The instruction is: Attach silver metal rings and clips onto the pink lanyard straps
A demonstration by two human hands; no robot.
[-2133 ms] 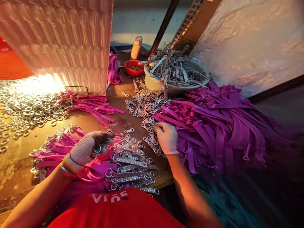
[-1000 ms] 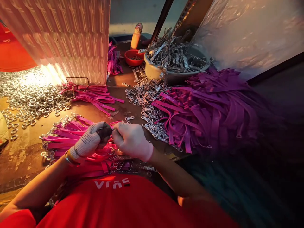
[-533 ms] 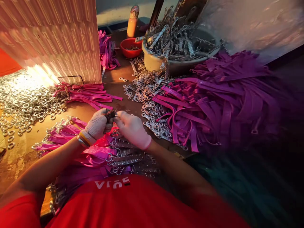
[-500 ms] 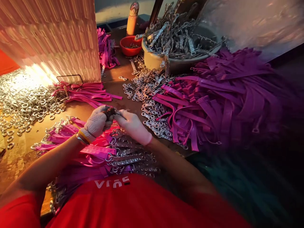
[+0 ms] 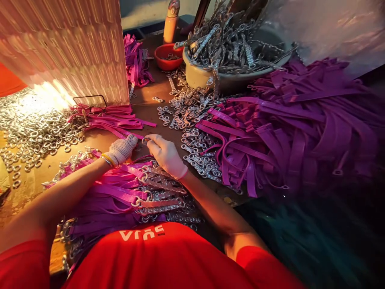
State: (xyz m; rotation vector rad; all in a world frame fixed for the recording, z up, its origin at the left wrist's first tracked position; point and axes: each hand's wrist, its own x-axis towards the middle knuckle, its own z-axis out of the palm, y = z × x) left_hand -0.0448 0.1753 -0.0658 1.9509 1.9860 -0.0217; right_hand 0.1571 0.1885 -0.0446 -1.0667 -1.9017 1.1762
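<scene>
My left hand [image 5: 122, 150], in a white dotted glove, is closed with its back turned up; its fingertips are hidden, so what it grips cannot be made out. Just to its right, my gloved right hand [image 5: 167, 155] pinches a small metal ring [image 5: 145, 141] between thumb and fingers. Both hands are above a pile of pink straps [image 5: 120, 192] lying in front of my body. Metal links and short chains [image 5: 162, 204] are joined to the straps' right ends. Beyond the left hand lies a bundle of pink straps [image 5: 112, 119].
Loose metal rings [image 5: 45, 132] are heaped at left beside a corrugated panel [image 5: 90, 52]. Metal links [image 5: 198, 154] spread right of centre, next to a large purple strap pile [image 5: 288, 116]. Behind stand a basin [image 5: 195, 74] of chains, a red bowl [image 5: 168, 64] and a bottle [image 5: 170, 28].
My left hand has turned over, so its dark-stained fingers no longer show. The fingers of both hands have come slightly apart, and a ring shows in the right pinch. The view has shifted slightly.
</scene>
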